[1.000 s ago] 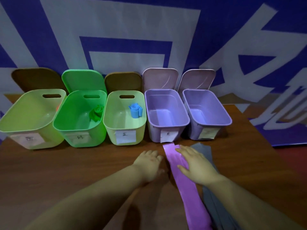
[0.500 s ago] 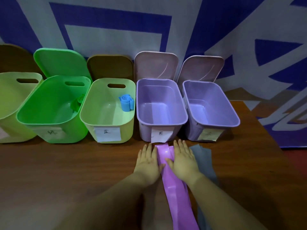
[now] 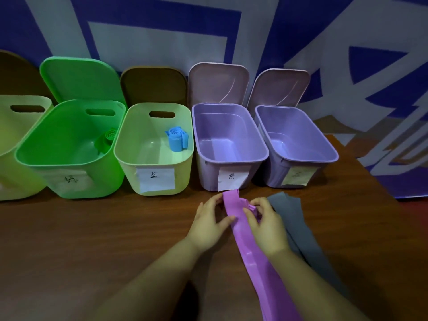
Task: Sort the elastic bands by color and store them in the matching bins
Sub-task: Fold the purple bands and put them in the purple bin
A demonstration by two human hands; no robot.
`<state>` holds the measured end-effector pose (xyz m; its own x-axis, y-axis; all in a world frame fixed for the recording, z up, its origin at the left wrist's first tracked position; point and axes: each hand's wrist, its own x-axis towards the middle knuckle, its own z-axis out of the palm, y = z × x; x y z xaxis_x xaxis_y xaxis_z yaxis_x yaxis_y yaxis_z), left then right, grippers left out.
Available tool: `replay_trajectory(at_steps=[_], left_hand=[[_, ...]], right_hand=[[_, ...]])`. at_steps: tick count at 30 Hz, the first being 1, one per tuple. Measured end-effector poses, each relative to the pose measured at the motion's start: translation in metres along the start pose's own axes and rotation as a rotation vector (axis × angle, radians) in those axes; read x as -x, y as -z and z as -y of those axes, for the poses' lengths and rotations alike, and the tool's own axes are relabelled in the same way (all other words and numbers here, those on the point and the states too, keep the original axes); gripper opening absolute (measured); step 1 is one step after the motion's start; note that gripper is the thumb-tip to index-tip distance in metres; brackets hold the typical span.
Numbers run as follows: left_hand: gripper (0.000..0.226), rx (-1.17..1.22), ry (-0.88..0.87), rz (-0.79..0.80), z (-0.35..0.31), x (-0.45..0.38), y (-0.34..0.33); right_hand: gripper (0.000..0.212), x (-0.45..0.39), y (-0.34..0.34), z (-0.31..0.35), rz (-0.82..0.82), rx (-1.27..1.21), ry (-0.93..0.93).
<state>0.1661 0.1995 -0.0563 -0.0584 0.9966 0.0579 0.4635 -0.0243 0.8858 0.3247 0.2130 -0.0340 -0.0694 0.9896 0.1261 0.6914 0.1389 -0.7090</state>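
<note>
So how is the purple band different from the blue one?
The purple band lies stretched out long on the table, while the blue band is rolled into a coil. The purple band is outside the bins, held at its far end by both hands; the blue band sits untouched inside the pale green bin. Both are flat, stretchy-looking strips.

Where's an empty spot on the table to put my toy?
Bare wood lies left of the left hand, before the green bin and blue-labelled bin. Crowded: right of the hands, where the purple band and grey band lie.
</note>
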Motion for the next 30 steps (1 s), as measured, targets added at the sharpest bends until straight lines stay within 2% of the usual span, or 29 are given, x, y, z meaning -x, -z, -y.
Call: replay_trajectory(at_steps=[4,7,9,11,17,22,27,30], left_hand=[[0.047,0.398,0.067,0.077,0.004,0.006,0.006],[0.027,0.583,0.044,0.107,-0.007,0.016,0.012],[0.016,0.609,-0.041,0.156,-0.016,0.029,0.018],[0.015,0.618,-0.127,0.190,-0.026,0.050,0.022],[0.017,0.636,-0.276,0.047,-0.075,0.122,0.049],[0.016,0.663,-0.374,-0.034,-0.119,0.188,0.084],[0.019,0.833,-0.297,-0.029,-0.131,0.252,0.111],[0.017,0.824,-0.279,-0.068,-0.121,0.284,0.127]], right_hand=[[0.014,0.015,-0.008,0.003,-0.163,-0.119,0.053],[0.024,0.031,-0.007,0.014,-0.249,-0.162,0.120],[0.015,0.046,-0.002,0.026,-0.282,-0.179,0.169],[0.013,0.065,0.005,0.037,-0.313,-0.228,0.225],[0.023,0.132,0.041,0.096,-0.371,-0.389,0.353],[0.017,0.188,0.065,0.148,-0.335,-0.603,0.452],[0.014,0.236,0.061,0.183,-0.251,-0.751,0.485],[0.016,0.261,0.045,0.196,-0.178,-0.768,0.504]])
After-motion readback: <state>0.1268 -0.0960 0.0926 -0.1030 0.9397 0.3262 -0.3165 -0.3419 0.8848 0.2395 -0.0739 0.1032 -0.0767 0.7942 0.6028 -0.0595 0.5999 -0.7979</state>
